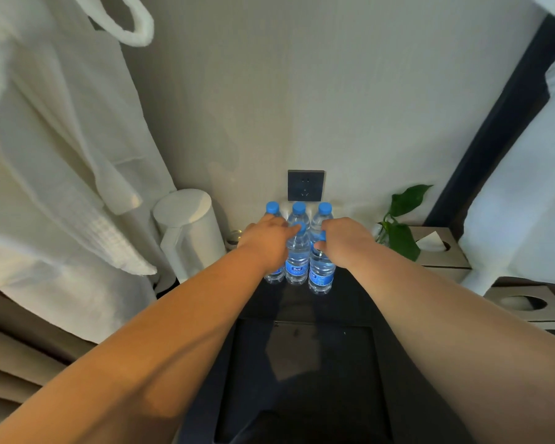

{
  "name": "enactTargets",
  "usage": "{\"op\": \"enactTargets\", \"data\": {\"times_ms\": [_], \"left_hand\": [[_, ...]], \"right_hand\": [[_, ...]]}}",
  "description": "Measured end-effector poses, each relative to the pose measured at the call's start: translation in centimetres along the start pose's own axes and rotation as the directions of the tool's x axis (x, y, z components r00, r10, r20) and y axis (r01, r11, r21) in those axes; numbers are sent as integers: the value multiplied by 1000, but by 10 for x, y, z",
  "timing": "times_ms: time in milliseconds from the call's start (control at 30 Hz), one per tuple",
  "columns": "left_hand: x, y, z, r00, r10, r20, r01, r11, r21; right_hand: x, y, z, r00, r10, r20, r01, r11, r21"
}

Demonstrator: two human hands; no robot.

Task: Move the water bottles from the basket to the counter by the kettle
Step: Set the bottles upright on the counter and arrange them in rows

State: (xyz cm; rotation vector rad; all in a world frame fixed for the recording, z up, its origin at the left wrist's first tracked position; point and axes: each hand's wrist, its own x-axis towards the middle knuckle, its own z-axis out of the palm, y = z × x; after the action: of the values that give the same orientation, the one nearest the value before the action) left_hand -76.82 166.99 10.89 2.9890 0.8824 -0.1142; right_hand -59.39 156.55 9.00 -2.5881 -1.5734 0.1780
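Far left, a white waffle-weave bathrobe [55, 161] hanging down past the counter edge, with a fluffy loop above it. Just right of the robe, a white kettle [189, 232] standing upright on the dark counter [302, 306], handle toward the camera. Next, a cluster of water bottles [298, 261] with blue caps and blue labels, upright on the counter close beside the kettle and directly beneath a dark wall socket [306, 185]: three caps visible in a back row against the wall, more bottles in front, touching or nearly touching one another. Left hand [266, 241] reaching in from the lower left, fingers curled over the front-left bottle, index finger extended onto the cap of the front middle bottle; whether that grip is fully closed, impossible to tell, since the bottle's upper part is hidden under the hand. Right hand [345, 241] reaching in from the lower right, wrapped around the neck of the front-right bottle, blue cap peeking out between thumb and fingers, bottle base down on the counter. Nearer the camera, a dark rectangular recess or tray [225, 395] between the forearms, contents too dark to make out. Further right, a green leafy plant [401, 225] in a clear vessel, then a tissue box [442, 248] with a tissue poking up, and another tissue box [526, 304] at the right edge, against white fabric.
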Motion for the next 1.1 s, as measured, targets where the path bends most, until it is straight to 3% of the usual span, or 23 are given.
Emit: {"op": "enactTargets", "data": {"times_ms": [100,367,633,1100], "left_hand": [[0,0,2,1000,-3,0,3,1000,11],[0,-2,1,999,16,32,-19,998,66],[0,-4,4,999,29,19,-30,998,46],[4,-5,5,999,38,23,-38,999,16]], "right_hand": [[0,1,-1,999,-39,-3,39,999,16],[5,-1,-8,999,47,-11,-48,997,-66],[-5,4,4,999,25,-42,-20,993,119],[-4,10,4,999,5,-45,4,982,189]]}}
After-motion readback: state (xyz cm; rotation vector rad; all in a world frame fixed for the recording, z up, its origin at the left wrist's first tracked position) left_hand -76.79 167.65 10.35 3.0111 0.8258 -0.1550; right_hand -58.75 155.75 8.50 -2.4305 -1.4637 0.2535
